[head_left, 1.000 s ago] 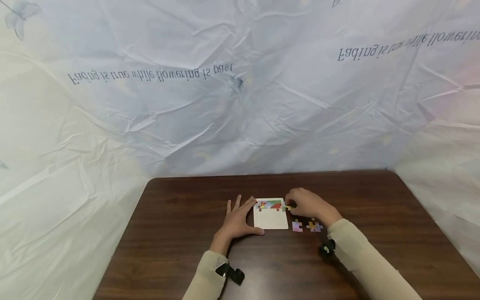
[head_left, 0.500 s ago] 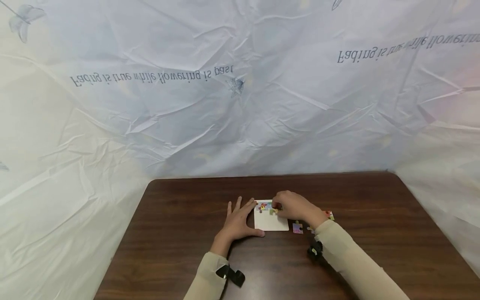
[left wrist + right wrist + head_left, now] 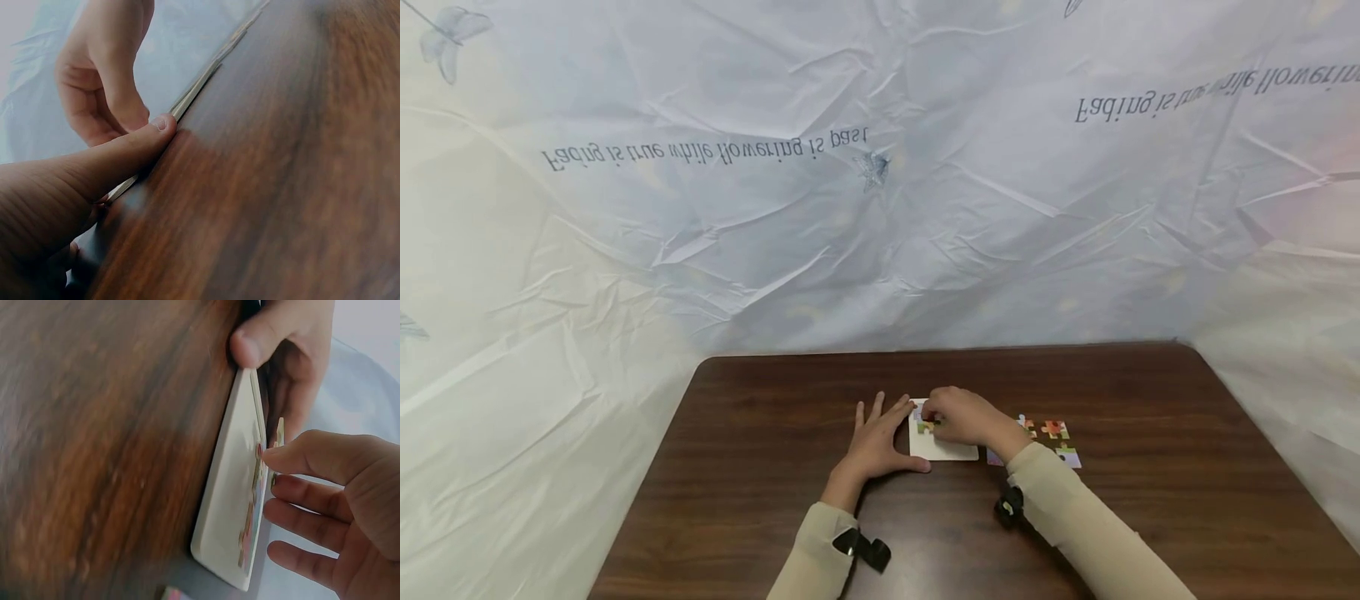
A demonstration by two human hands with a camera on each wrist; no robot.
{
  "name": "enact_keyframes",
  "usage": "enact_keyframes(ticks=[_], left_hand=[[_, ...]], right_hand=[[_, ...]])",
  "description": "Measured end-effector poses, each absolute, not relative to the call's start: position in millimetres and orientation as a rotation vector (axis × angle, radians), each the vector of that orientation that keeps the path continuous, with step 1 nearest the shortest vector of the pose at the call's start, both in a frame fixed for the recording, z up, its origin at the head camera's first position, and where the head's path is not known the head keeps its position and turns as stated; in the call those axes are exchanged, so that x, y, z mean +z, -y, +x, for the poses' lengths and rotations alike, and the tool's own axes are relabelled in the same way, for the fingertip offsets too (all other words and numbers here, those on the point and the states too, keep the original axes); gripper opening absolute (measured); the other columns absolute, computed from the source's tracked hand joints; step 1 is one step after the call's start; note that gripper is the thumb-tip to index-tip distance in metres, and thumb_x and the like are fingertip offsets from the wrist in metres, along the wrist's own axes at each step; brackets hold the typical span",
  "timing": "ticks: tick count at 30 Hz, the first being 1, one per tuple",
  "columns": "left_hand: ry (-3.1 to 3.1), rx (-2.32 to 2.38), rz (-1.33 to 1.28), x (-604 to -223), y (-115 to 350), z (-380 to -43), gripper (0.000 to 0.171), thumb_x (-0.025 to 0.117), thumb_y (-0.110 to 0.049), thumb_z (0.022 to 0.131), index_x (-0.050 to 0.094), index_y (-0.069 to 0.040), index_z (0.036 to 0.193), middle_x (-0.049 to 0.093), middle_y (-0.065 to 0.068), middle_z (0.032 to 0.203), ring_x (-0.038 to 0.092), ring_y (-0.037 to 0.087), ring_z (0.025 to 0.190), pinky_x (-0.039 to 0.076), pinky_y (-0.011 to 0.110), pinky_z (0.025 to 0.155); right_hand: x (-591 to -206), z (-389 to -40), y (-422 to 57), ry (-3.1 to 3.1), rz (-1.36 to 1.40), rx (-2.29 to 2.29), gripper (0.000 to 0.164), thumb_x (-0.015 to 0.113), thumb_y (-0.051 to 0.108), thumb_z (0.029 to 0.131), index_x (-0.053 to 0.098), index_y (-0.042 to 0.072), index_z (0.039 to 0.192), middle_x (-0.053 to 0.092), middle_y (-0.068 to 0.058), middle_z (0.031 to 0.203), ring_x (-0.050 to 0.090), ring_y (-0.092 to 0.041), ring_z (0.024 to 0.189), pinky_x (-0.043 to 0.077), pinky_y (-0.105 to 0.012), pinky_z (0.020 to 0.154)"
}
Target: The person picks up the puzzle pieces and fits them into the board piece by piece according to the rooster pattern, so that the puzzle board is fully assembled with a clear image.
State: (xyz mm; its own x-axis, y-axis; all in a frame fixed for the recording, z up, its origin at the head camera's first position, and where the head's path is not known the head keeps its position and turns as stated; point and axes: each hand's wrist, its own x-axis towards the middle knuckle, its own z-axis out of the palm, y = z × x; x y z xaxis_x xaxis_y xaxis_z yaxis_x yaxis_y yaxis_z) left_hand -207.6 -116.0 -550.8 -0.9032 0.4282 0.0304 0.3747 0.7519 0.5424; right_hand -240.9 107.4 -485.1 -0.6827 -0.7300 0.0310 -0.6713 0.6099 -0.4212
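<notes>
A small white puzzle board point(image 3: 953, 452) lies on the table, with fitted pieces along its far strip, mostly covered by a hand. My left hand point(image 3: 874, 447) spreads along the board's left side, fingers at the far corner and thumb at the near edge. Over the far left part of the board, my right hand point(image 3: 967, 417) pinches a green and yellow puzzle piece point(image 3: 926, 427) between thumb and index finger. In the right wrist view that piece point(image 3: 280, 429) stands slightly raised above the board's surface; its other three fingers are loosely bent.
Several loose puzzle pieces lie to the board's right, among them a red-orange one point(image 3: 1056, 430) and a pale one with green point(image 3: 1070, 458). The right forearm partly covers others. The brown wooden table point(image 3: 760, 467) ends at a white printed sheet point(image 3: 850, 275) behind.
The right hand has moved left across the board with the puzzle piece, from the right edge to the far left part. More loose pieces show beside the forearm. The left hand stays put.
</notes>
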Motion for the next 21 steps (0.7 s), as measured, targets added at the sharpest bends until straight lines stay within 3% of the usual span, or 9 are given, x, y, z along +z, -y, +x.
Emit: enact_keyframes(ticks=[21], left_hand=[[-2.838, 0.869, 0.688, -554, 119, -219, 0.111, 0.089, -0.063, 0.076, 0.039, -0.019, 0.165, 0.029, 0.000, 0.173, 0.006, 0.038, 0.162, -0.005, 0.069, 0.125]], right_hand=[[-493, -245, -96, -2.689, -1.176, -0.550, 0.027, 0.074, -0.004, 0.092, 0.079, 0.003, 0.117, 0.071, -0.011, 0.112, 0.070, -0.025, 0.101, 0.060, -0.040, 0.082]])
